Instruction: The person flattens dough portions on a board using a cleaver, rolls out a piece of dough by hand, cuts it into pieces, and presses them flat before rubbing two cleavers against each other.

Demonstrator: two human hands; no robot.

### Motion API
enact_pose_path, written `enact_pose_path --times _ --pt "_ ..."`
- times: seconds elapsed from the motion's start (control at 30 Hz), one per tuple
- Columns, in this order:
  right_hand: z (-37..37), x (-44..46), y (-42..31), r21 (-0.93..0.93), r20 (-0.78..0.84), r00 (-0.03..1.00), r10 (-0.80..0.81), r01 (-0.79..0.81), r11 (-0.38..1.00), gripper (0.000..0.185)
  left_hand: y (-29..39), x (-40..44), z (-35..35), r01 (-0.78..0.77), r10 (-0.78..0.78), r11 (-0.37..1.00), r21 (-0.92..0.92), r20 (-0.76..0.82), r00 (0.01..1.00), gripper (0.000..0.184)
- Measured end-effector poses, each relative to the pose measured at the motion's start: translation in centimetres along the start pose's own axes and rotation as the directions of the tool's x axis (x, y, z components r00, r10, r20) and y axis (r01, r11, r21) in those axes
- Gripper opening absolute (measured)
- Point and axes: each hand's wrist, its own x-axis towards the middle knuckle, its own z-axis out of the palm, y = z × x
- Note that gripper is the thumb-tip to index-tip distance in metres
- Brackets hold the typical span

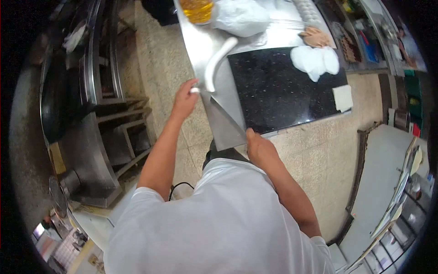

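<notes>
Curving from above the frame's middle down toward the left grip (185,101), the white roll (214,65) lies on the bench (196,43) with its long axis steep, tipped a little rightward at the top. Its lower end comes just beside two things: the left grip, to its left, and the point of the knife (228,115), right below. Whether the point touches the roll, I cannot tell.

Of the two hands, the left is clearly the nearer; its fingers are pinched narrow around a small white piece (195,90) at the bench's left edge. The right grip (260,147), lower and right of the frame's middle, is closed around the knife's handle, and the blade slants up and left from it to the roll's low end.

The roll looks smooth, matte and soft, an even tube with a blunt top. The bench is brushed steel, pale with glare. To the roll's right, a black slab (273,91) shines, flecked with light specks; on its upper right corner sit thin, overlapping white rounds (315,61), and on its right edge a flat, squarish white pad (343,98). Crumpled tan cloth (315,37), a filmy bag (242,18) and clear amber oil (197,11) fill the top.
</notes>
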Motion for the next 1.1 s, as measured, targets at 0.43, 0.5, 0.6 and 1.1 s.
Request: enact_pose_path --times 0.43,0.5,0.6,1.1 --pt "-9.3 -16.8 17.7 0.692 -0.412 0.797 0.441 -0.041 0.721 0.028 16.1 -1.7 21.2 -0.804 0.432 0.493 0.333 0.709 0.558 0.061" --pt "-11.0 -13.6 20.5 0.731 -0.585 0.665 0.465 0.181 0.658 0.029 17.4 -0.6 24.0 -0.829 0.386 0.492 0.265 0.788 0.481 0.073" --pt "-11.2 -4.4 26.2 0.793 -0.596 0.525 0.607 0.27 0.545 0.03 19.2 0.8 25.5 -0.874 0.391 0.444 0.195 0.836 0.385 0.072" --pt "0.5 -4.9 16.8 0.64 0.114 0.927 0.358 -0.344 0.687 0.04 17.1 2.8 24.8 -0.91 0.474 0.403 -0.098 0.873 0.116 0.075"
